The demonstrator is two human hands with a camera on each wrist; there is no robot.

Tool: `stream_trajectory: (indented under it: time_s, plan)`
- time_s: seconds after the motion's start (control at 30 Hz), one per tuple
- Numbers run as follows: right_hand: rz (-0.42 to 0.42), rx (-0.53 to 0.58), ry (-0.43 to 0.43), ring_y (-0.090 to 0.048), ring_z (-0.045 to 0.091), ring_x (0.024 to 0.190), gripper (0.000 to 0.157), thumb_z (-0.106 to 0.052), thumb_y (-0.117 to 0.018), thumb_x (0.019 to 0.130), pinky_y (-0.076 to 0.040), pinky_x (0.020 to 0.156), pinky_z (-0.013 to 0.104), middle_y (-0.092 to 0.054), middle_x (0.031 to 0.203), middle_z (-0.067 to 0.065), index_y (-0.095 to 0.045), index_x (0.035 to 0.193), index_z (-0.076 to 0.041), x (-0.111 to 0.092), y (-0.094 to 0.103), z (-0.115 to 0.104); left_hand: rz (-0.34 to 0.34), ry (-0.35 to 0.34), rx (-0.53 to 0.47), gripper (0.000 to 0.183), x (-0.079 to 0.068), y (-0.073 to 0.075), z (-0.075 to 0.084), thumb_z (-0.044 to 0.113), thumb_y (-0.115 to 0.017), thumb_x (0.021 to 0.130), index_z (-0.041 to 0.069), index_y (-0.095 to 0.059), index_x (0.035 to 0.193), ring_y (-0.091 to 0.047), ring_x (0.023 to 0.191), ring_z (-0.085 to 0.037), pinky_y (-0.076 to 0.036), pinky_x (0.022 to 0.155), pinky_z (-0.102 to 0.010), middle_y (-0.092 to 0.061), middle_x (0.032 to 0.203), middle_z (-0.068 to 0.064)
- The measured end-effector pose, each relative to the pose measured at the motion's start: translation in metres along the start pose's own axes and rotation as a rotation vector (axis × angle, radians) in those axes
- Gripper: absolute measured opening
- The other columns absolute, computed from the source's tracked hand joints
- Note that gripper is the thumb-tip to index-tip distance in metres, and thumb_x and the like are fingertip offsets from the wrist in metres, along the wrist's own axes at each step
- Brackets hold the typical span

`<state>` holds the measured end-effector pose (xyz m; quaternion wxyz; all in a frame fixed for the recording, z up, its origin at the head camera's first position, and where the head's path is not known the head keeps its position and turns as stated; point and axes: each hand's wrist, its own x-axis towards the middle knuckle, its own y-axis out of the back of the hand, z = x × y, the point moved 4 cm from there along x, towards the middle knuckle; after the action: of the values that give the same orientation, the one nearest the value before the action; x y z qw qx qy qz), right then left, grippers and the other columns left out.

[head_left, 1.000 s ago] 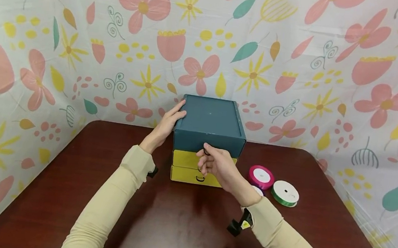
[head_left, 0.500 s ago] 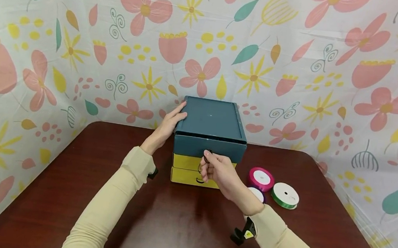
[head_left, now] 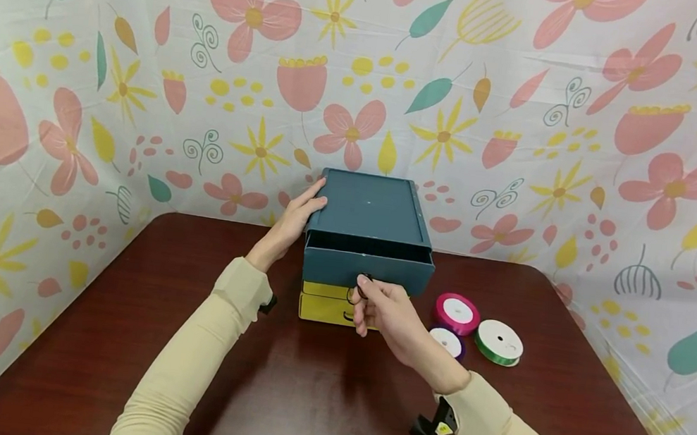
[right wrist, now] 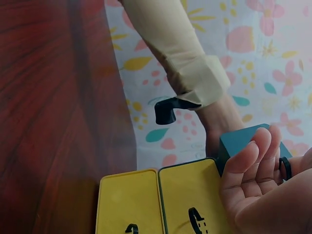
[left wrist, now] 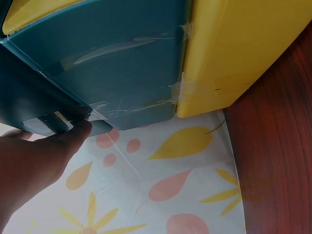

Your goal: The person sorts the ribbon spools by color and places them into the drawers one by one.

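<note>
A small drawer cabinet (head_left: 370, 206) with a teal top stands at the back of the table. Its teal top drawer (head_left: 329, 265) is partly pulled out, showing a dark gap behind its front. Below it are two yellow drawers (head_left: 320, 309) with black loop handles, both shut. My right hand (head_left: 392, 318) pinches the top drawer's black handle (right wrist: 286, 168) between thumb and finger, other fingers loosely bent. My left hand (head_left: 290, 225) rests with extended fingers along the cabinet's upper left edge. In the left wrist view, its thumb touches the teal side (left wrist: 122, 63).
Right of the cabinet lie a pink ribbon spool (head_left: 458, 313), a green ribbon spool (head_left: 501, 340) and a purple one (head_left: 447, 341), partly behind the right hand. A floral cloth (head_left: 493, 119) hangs behind the dark wooden table (head_left: 279, 394).
The top drawer has slid out toward me from its closed position, with my right hand drawing back on the handle. My left hand has stayed on the cabinet.
</note>
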<state>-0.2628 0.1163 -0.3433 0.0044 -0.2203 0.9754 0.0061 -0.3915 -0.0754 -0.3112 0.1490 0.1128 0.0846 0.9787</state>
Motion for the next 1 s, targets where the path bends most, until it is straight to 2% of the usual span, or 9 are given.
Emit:
stream_trajectory:
  time_s: [0.3, 0.53, 0.67, 0.87, 1.0]
  plan:
    - [-0.038, -0.018, 0.020, -0.054, 0.012, 0.054, 0.041, -0.042, -0.044, 0.102, -0.052, 0.058, 0.024, -0.060, 0.062, 0.000, -0.058, 0.082, -0.009, -0.012, -0.005, 0.002, 0.014, -0.012, 0.023, 0.059, 0.001, 0.000, -0.002, 0.044, -0.039, 0.102, 0.032, -0.017, 0.156, -0.014, 0.151, -0.019, -0.020, 0.120, -0.049, -0.010, 0.163, 0.009]
    - [-0.067, -0.024, 0.033, -0.055, 0.012, 0.054, 0.041, -0.039, -0.042, 0.103, -0.052, 0.059, 0.024, -0.060, 0.063, 0.000, -0.057, 0.085, -0.005, -0.020, -0.006, 0.002, 0.021, -0.025, 0.023, 0.058, 0.001, 0.000, 0.000, 0.042, -0.039, 0.102, 0.031, -0.019, 0.156, -0.020, 0.149, -0.020, -0.022, 0.119, -0.046, -0.013, 0.163, 0.008]
    - [-0.082, -0.029, 0.041, -0.056, 0.011, 0.055, 0.042, -0.038, -0.042, 0.103, -0.053, 0.060, 0.024, -0.061, 0.063, 0.000, -0.057, 0.088, -0.002, -0.024, -0.007, 0.002, 0.020, -0.036, 0.014, 0.058, 0.002, 0.000, 0.000, 0.041, -0.039, 0.102, 0.030, -0.018, 0.156, -0.019, 0.149, -0.019, -0.022, 0.120, -0.044, -0.013, 0.163, 0.008]
    - [-0.086, -0.048, 0.047, -0.057, 0.011, 0.055, 0.039, -0.039, -0.042, 0.103, -0.052, 0.059, 0.024, -0.062, 0.063, -0.002, -0.059, 0.087, -0.008, -0.030, -0.010, 0.002, 0.032, -0.043, 0.021, 0.058, 0.003, 0.001, 0.000, 0.041, -0.038, 0.102, 0.029, -0.019, 0.156, -0.015, 0.150, -0.018, -0.020, 0.120, -0.044, -0.012, 0.163, 0.009]
    - [-0.084, -0.054, 0.045, -0.057, 0.011, 0.055, 0.039, -0.039, -0.042, 0.103, -0.052, 0.059, 0.025, -0.062, 0.062, -0.002, -0.059, 0.087, -0.008, -0.034, -0.012, 0.003, 0.033, -0.037, 0.026, 0.057, 0.004, 0.000, 0.001, 0.041, -0.038, 0.103, 0.030, -0.019, 0.156, -0.017, 0.150, -0.019, -0.019, 0.120, -0.044, -0.012, 0.163, 0.009]
